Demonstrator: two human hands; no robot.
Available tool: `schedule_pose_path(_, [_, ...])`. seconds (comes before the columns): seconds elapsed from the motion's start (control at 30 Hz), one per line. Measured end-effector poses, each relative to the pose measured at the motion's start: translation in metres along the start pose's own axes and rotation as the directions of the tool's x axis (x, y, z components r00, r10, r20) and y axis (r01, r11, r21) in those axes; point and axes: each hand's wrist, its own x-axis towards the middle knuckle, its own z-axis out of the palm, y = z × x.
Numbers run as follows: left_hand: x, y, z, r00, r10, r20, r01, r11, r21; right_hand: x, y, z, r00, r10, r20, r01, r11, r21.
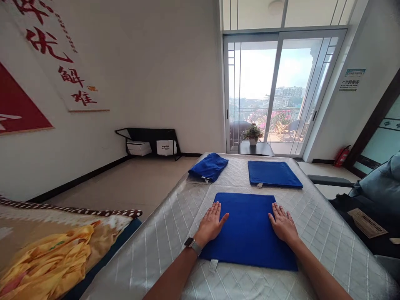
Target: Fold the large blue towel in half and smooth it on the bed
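Note:
A blue cloth (246, 229) lies flat on the quilted silver table cover (168, 233), with a white tag at its near left edge. My left hand (211, 223), a watch on its wrist, rests on the cloth's left edge with its fingers stretched out. On the right edge lies my right hand (283, 223), its fingers also extended and slightly spread. Behind these, a second blue cloth (275, 174) is laid out flat in a neat rectangle. A third blue cloth (210, 166), at the far left, is crumpled.
Left of the table, a yellow cloth (53, 262) lies bunched on a patterned cover. A potted plant (253, 133) stands on a dark chair at the far end, before glass sliding doors. On the right are an armchair (383, 179) and a fire extinguisher (342, 156).

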Motion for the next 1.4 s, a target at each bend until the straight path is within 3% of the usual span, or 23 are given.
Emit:
schedule_pose_path(0.27, [-0.001, 0.004, -0.004, 1.0, 0.007, -0.004, -0.007, 1.0, -0.005, -0.008, -0.005, -0.014, 1.0, 0.001, 0.016, -0.001, 0.999, -0.038])
schedule_pose_path(0.6, [-0.001, 0.001, 0.0, 0.999, 0.009, -0.032, -0.01, 1.0, -0.013, -0.058, -0.013, -0.009, 0.999, 0.008, 0.044, -0.007, 1.0, -0.023])
schedule_pose_path(0.9, [0.001, 0.008, -0.012, 0.998, -0.02, -0.059, 0.023, 0.998, 0.055, -0.059, -0.016, -0.016, 0.998, 0.015, 0.054, -0.017, 0.999, 0.044])
schedule_pose_path(1.03, [0.002, 0.047, -0.026, 0.997, 0.051, -0.054, -0.047, 0.996, 0.07, -0.06, -0.016, -0.02, 0.998, 0.013, 0.066, -0.018, 0.997, 0.077])
schedule_pose_path(1.13, [-0.002, 0.107, -0.023, 0.968, 0.25, 0.006, -0.25, 0.968, -0.002, -0.061, -0.016, -0.02, 0.998, 0.015, 0.068, -0.02, 0.997, 0.077])
schedule_pose_path(1.27, [-0.006, 0.188, 0.0, 0.883, 0.469, -0.015, -0.467, 0.876, -0.118, -0.063, -0.012, -0.014, 0.999, -0.028, 0.037, 0.026, 0.999, 0.041])
schedule_pose_path(1.33, [-0.005, 0.211, 0.011, 0.878, 0.478, -0.016, -0.474, 0.866, -0.156, -0.065, -0.009, -0.011, 0.998, -0.058, 0.016, 0.058, 0.998, 0.022])
schedule_pose_path(1.4, [-0.005, 0.217, 0.015, 0.89, 0.455, -0.004, -0.449, 0.877, -0.173, -0.065, -0.008, -0.009, 0.997, -0.072, 0.007, 0.072, 0.997, 0.021])
